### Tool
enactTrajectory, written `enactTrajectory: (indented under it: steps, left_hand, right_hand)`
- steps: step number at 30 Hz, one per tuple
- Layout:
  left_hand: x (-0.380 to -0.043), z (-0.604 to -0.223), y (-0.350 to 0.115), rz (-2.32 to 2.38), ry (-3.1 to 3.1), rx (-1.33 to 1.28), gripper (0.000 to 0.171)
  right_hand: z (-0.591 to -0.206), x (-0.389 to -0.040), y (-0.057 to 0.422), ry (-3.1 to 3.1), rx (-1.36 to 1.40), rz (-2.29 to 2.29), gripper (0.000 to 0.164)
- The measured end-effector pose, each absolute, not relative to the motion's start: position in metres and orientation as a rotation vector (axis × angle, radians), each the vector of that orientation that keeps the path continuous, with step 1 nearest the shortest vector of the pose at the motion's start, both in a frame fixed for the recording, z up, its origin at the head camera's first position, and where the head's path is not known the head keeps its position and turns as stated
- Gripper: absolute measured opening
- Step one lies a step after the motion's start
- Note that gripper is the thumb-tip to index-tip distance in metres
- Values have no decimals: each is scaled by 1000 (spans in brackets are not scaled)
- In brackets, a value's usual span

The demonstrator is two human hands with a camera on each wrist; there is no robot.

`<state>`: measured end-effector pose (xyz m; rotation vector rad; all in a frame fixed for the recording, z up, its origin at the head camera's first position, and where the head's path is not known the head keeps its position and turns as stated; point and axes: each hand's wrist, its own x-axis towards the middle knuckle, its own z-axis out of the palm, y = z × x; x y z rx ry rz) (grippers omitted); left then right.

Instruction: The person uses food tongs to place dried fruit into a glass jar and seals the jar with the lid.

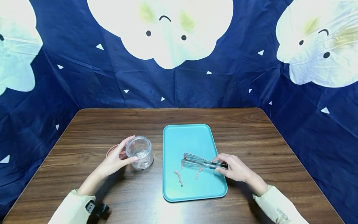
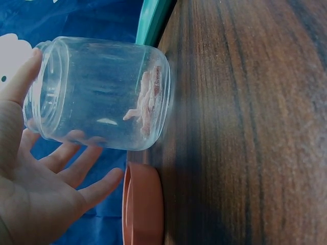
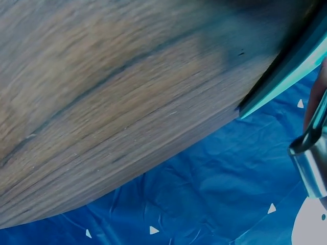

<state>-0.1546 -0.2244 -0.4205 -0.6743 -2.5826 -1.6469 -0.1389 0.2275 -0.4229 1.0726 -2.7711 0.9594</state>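
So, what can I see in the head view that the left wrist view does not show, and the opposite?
Only the head view shows the right grip holding tongs over the blue tray, where pink strips lie.

Only the left wrist view gives a side look at the pink pieces at the bottom of the jar, and at the orange-brown round piece.

Both show the left grip holding the jar, the tray's edge, the wooden table and the blue backdrop.
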Motion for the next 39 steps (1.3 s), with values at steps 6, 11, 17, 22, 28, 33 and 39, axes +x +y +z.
enactTrajectory:
  steps: [6,11,17,22,28,33,39]
  left_hand:
    - [-146,-404,-218,-1631,-2594,-668,72]
    - [-139,-390,-211,-1593,-2624,-651,71]
    - [-140,-392,-212,-1593,-2583,-681,70]
    - [-141,-394,-212,-1590,-2570,-709,70]
    - [-140,-393,-212,-1597,-2581,-697,71]
    - [-140,-394,-212,-1603,-2595,-671,70]
    - [-148,-410,-219,-1617,-2576,-688,73]
  right_hand:
    - [-421,-139,227,-2786,1085,974,24]
    - [-416,-143,233,-2750,1175,928,25]
    - [-411,-153,239,-2710,1269,792,29]
    - [-410,-160,238,-2724,1291,726,29]
    - [-414,-161,238,-2720,1326,801,23]
    - [-416,-158,238,-2726,1305,885,19]
    - [-419,-154,239,-2744,1277,978,17]
